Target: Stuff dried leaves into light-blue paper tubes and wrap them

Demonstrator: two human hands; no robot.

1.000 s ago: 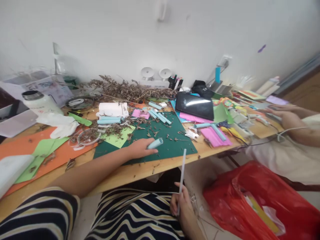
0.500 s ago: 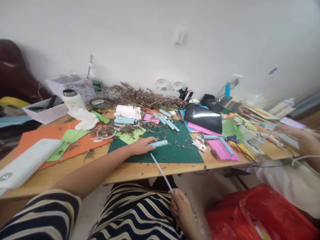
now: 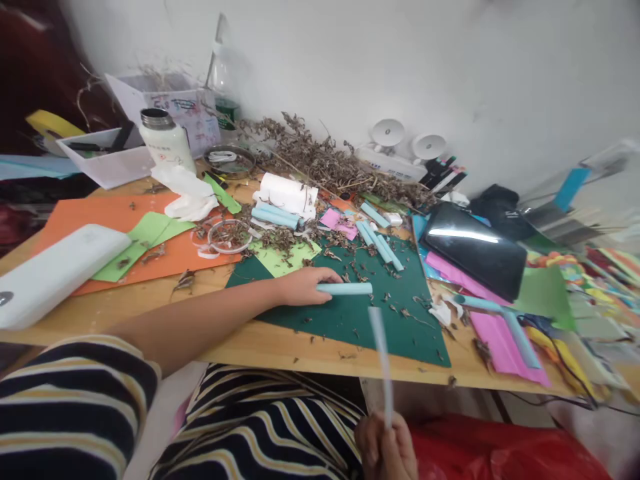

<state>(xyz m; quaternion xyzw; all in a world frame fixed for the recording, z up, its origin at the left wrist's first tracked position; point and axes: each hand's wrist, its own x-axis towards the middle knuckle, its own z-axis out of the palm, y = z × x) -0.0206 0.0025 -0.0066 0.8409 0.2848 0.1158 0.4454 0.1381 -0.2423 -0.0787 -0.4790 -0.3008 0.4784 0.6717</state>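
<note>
My left hand (image 3: 304,286) rests on the dark green cutting mat (image 3: 350,313), fingers closed around one end of a light blue paper roll (image 3: 346,289) lying flat there. My right hand (image 3: 386,450) is low, below the table edge over my striped lap, pinching the bottom of a thin white paper strip (image 3: 381,353) that stands up, blurred by motion. More light blue rolls (image 3: 376,233) lie at the far edge of the mat, and others (image 3: 274,216) sit beside a white paper roll (image 3: 285,193).
Dried leaves and twigs (image 3: 325,160) litter the back of the wooden table. Orange paper (image 3: 105,213), green sheets, a white bottle (image 3: 165,140), a white case (image 3: 50,270), a black pouch (image 3: 475,247), pink paper (image 3: 495,333) and a red bag (image 3: 500,453) below surround the mat.
The view has swung left and down. My right hand has swung the white strip from leaning left to nearly upright. My left hand has kept its hold on the blue roll.
</note>
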